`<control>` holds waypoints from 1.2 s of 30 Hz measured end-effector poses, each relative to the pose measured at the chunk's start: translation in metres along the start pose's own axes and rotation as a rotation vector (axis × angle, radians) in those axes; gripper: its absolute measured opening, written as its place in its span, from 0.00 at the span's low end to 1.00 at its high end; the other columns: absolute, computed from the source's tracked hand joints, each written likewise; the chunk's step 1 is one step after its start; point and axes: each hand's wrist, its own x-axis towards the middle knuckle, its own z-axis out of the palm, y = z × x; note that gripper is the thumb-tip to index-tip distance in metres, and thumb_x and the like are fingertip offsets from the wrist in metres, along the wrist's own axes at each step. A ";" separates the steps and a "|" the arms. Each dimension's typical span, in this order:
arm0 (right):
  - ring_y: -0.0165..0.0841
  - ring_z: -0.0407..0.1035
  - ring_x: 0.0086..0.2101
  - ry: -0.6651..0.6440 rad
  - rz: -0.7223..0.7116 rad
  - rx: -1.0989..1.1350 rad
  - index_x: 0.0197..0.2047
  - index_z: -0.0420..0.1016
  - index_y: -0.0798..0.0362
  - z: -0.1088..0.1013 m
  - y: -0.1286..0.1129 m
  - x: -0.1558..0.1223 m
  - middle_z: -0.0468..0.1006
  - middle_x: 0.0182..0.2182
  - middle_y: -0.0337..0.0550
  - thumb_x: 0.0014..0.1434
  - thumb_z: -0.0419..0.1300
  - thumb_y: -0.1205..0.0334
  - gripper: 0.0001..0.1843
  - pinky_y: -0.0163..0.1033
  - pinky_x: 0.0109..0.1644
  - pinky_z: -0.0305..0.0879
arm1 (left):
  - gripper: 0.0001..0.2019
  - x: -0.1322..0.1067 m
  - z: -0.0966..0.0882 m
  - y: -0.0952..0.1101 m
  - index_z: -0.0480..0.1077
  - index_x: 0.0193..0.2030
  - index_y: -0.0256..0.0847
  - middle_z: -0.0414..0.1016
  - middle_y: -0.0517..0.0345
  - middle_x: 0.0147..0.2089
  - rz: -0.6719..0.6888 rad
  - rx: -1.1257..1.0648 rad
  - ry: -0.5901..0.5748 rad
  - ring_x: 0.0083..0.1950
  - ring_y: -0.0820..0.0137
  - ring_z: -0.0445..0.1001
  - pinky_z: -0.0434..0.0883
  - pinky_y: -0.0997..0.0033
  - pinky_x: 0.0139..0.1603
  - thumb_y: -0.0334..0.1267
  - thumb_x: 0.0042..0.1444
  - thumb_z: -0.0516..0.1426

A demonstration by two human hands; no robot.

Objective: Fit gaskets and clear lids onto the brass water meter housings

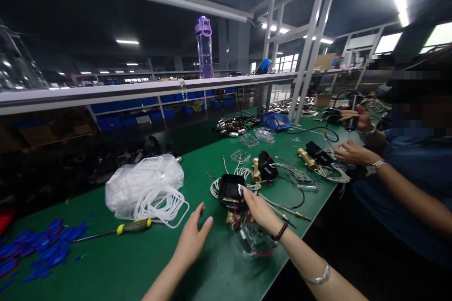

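At the near edge of the green workbench (219,273), the open black housing (228,187) sits just ahead of the person's right hand (259,209). The right hand's fingers are bent in at the housing's right side, with a small white piece (241,189) at the fingertips; from where I stand, I cannot tell whether they grip the housing. The left hand (193,236) is open, thumb and fingers spread, holding nothing, and is apart from both the housing and the right hand. A brass fitting (230,218) shows at the housing's near side, beside red wires and a transparent cover (259,240). White rectangular gaskets (160,204) and a yellow-and-black screwdriver (134,226) lie left of the left hand.
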 end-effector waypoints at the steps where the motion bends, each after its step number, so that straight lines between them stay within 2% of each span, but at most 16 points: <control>1: 0.29 0.66 0.17 -0.007 -0.035 -0.018 0.51 0.70 0.55 0.002 -0.003 -0.005 0.74 0.22 0.38 0.69 0.35 0.44 0.31 0.34 0.21 0.63 | 0.23 0.004 0.014 0.009 0.69 0.52 0.39 0.76 0.45 0.50 -0.019 -0.051 -0.014 0.49 0.61 0.77 0.74 0.61 0.47 0.51 0.54 0.52; 3: 0.31 0.69 0.19 0.013 -0.121 -0.078 0.42 0.75 0.53 -0.001 -0.005 -0.011 0.75 0.21 0.39 0.67 0.37 0.43 0.31 0.34 0.22 0.63 | 0.23 0.011 0.032 0.021 0.70 0.49 0.38 0.78 0.45 0.47 -0.073 -0.127 -0.018 0.45 0.61 0.78 0.75 0.63 0.43 0.52 0.58 0.49; 5: 0.35 0.72 0.27 0.119 -0.190 -0.166 0.37 0.76 0.52 -0.014 0.000 -0.009 0.77 0.27 0.42 0.66 0.42 0.44 0.28 0.36 0.30 0.66 | 0.23 0.017 0.035 0.026 0.71 0.47 0.37 0.79 0.44 0.46 -0.132 -0.173 -0.009 0.45 0.61 0.78 0.74 0.62 0.44 0.53 0.59 0.46; 8: 0.45 0.68 0.44 0.416 -0.205 -0.321 0.47 0.72 0.57 -0.042 0.016 0.011 0.74 0.44 0.55 0.65 0.47 0.51 0.21 0.46 0.48 0.62 | 0.23 0.020 0.030 0.027 0.71 0.48 0.36 0.77 0.43 0.49 -0.194 -0.208 -0.015 0.50 0.59 0.76 0.71 0.60 0.49 0.52 0.57 0.48; 10: 0.49 0.64 0.48 0.564 -0.194 -0.418 0.51 0.67 0.62 -0.053 0.029 0.029 0.69 0.47 0.61 0.61 0.53 0.55 0.21 0.52 0.51 0.59 | 0.24 0.019 0.025 0.028 0.71 0.49 0.34 0.76 0.42 0.51 -0.217 -0.219 -0.029 0.52 0.57 0.74 0.69 0.58 0.53 0.50 0.55 0.50; 13: 0.41 0.66 0.43 0.636 -0.232 -0.527 0.47 0.67 0.59 -0.054 0.047 0.053 0.69 0.42 0.50 0.60 0.58 0.57 0.16 0.49 0.46 0.63 | 0.26 0.012 0.014 0.030 0.71 0.50 0.32 0.75 0.42 0.52 -0.242 -0.230 -0.051 0.53 0.56 0.73 0.68 0.59 0.55 0.50 0.51 0.52; 16: 0.36 0.67 0.39 0.652 -0.312 -0.590 0.43 0.68 0.56 -0.049 0.059 0.064 0.70 0.40 0.43 0.62 0.57 0.57 0.11 0.45 0.43 0.66 | 0.29 -0.003 -0.011 0.027 0.72 0.49 0.32 0.76 0.42 0.51 -0.269 -0.234 -0.057 0.54 0.55 0.73 0.67 0.59 0.57 0.53 0.47 0.53; 19: 0.35 0.67 0.39 0.657 -0.377 -0.624 0.42 0.68 0.56 -0.049 0.065 0.065 0.70 0.39 0.43 0.62 0.57 0.57 0.11 0.44 0.42 0.67 | 0.29 -0.030 -0.055 0.016 0.74 0.48 0.36 0.77 0.47 0.50 -0.287 -0.201 -0.049 0.56 0.54 0.71 0.65 0.57 0.59 0.56 0.46 0.55; 23: 0.34 0.67 0.38 0.646 -0.394 -0.650 0.41 0.67 0.56 -0.042 0.063 0.050 0.69 0.37 0.42 0.61 0.57 0.58 0.10 0.42 0.41 0.66 | 0.27 -0.069 -0.125 -0.004 0.76 0.44 0.41 0.80 0.53 0.46 -0.310 -0.113 -0.035 0.53 0.53 0.74 0.68 0.55 0.57 0.59 0.44 0.58; 26: 0.37 0.66 0.38 0.600 -0.371 -0.670 0.41 0.67 0.58 -0.032 0.047 0.030 0.68 0.37 0.46 0.59 0.57 0.62 0.09 0.42 0.40 0.66 | 0.27 -0.092 -0.172 -0.023 0.78 0.41 0.44 0.80 0.54 0.46 -0.337 -0.052 0.013 0.53 0.53 0.74 0.66 0.55 0.58 0.63 0.41 0.59; 28: 0.41 0.66 0.38 0.561 -0.341 -0.690 0.44 0.67 0.61 -0.025 0.025 0.017 0.68 0.38 0.52 0.60 0.54 0.64 0.10 0.44 0.40 0.66 | 0.30 -0.104 -0.195 -0.037 0.78 0.40 0.45 0.79 0.54 0.46 -0.367 -0.019 0.059 0.53 0.52 0.74 0.64 0.54 0.59 0.66 0.39 0.58; 30: 0.45 0.65 0.42 0.515 -0.320 -0.713 0.50 0.65 0.64 -0.013 -0.002 0.010 0.67 0.43 0.59 0.64 0.48 0.64 0.15 0.47 0.45 0.64 | 0.32 -0.113 -0.209 -0.050 0.78 0.42 0.45 0.79 0.54 0.47 -0.383 -0.008 0.096 0.55 0.52 0.73 0.61 0.54 0.60 0.68 0.38 0.57; 32: 0.46 0.61 0.51 0.428 -0.327 -0.739 0.59 0.58 0.62 0.005 -0.030 0.013 0.62 0.53 0.62 0.66 0.47 0.59 0.22 0.50 0.53 0.60 | 0.33 -0.120 -0.214 -0.062 0.76 0.45 0.45 0.78 0.55 0.50 -0.370 -0.009 0.118 0.56 0.53 0.71 0.59 0.54 0.61 0.68 0.41 0.55; 34: 0.46 0.55 0.57 0.267 -0.341 -0.774 0.63 0.54 0.56 0.030 -0.052 0.025 0.57 0.59 0.56 0.63 0.54 0.52 0.29 0.50 0.57 0.57 | 0.31 -0.126 -0.213 -0.071 0.75 0.48 0.45 0.76 0.56 0.52 -0.345 -0.002 0.139 0.57 0.55 0.71 0.59 0.55 0.61 0.66 0.46 0.53; 36: 0.47 0.58 0.55 0.110 -0.271 -0.811 0.61 0.58 0.53 0.056 -0.063 0.042 0.59 0.59 0.52 0.61 0.59 0.51 0.29 0.54 0.54 0.62 | 0.27 -0.131 -0.209 -0.079 0.75 0.48 0.47 0.76 0.57 0.52 -0.314 0.013 0.153 0.57 0.57 0.71 0.62 0.57 0.61 0.62 0.49 0.53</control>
